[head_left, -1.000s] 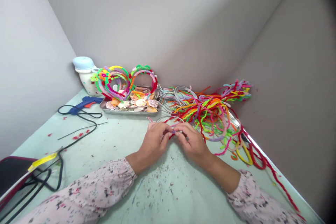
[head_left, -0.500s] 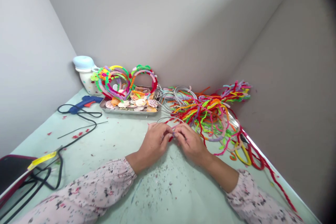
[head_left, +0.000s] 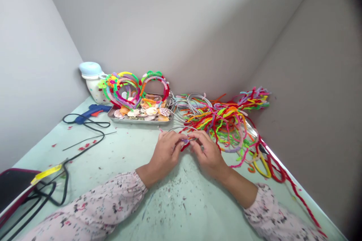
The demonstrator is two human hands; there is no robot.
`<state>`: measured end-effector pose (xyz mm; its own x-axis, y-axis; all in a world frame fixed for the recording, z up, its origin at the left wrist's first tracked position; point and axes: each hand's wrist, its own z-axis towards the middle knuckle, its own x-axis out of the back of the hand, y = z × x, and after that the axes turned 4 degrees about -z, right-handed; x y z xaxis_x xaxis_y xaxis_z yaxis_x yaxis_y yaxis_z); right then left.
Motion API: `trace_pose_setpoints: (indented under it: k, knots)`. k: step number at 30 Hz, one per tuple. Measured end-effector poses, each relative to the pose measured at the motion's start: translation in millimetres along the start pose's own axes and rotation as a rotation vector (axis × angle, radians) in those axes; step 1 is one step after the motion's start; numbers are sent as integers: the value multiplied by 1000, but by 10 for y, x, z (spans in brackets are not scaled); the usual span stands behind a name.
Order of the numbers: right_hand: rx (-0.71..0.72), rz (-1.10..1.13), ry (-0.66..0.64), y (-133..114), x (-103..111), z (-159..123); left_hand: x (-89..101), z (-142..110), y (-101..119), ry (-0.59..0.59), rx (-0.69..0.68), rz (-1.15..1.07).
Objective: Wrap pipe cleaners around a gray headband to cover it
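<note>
My left hand and my right hand meet over the middle of the table, fingertips almost touching. Between them is a small twist of fuzzy pipe cleaner, purple with a red end sticking out below. Both hands pinch it, the left from one side and the right from the other. A thin grey hoop, like a bare headband, curves just behind my fingers, its lower part hidden by my hands. A pink tip pokes out by my left knuckles.
Beyond my hands stands a metal tray of seashells with decorated headbands. Loose pipe cleaners pile up at the right, beside scissors. Leftward lie a blue glue gun, a black cord and a white cup.
My fingertips have drawn slightly apart, so more of the purple and red pipe cleaner shows. Its red end now points down more visibly. The view has shifted a little.
</note>
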<state>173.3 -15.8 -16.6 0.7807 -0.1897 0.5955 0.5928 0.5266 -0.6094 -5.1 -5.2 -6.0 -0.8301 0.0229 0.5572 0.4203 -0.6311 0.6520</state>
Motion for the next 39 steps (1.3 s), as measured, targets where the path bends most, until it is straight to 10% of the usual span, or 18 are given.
trace_pose_setpoints:
  k: [39]
  knots:
    - [207,-117,94,-11,12,3,-15,-4,-10,-43,-86,88]
